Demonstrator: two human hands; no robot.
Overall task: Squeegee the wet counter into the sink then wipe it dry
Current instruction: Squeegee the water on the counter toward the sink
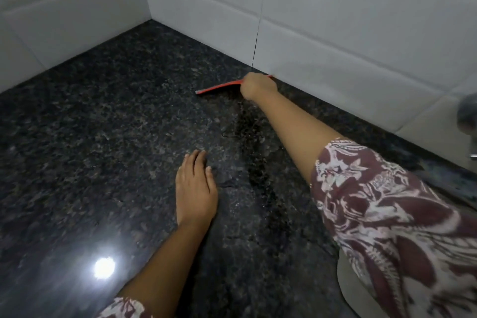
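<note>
1. We hold the red squeegee (pixel 219 88) at the far edge of the granite counter (pixel 103 137), its blade on the stone just beside the white tiled wall (pixel 335 41), probably so a pull gathers water from the very back.
2. Our right hand (pixel 258 86) is closed around its handle, arm stretched out.
3. Our left hand (pixel 195 188) lies flat and empty on the counter, nearer us than the squeegee, likely bracing the reach.
4. A dark wet streak (pixel 254 152) runs from the squeegee towards us.
</note>
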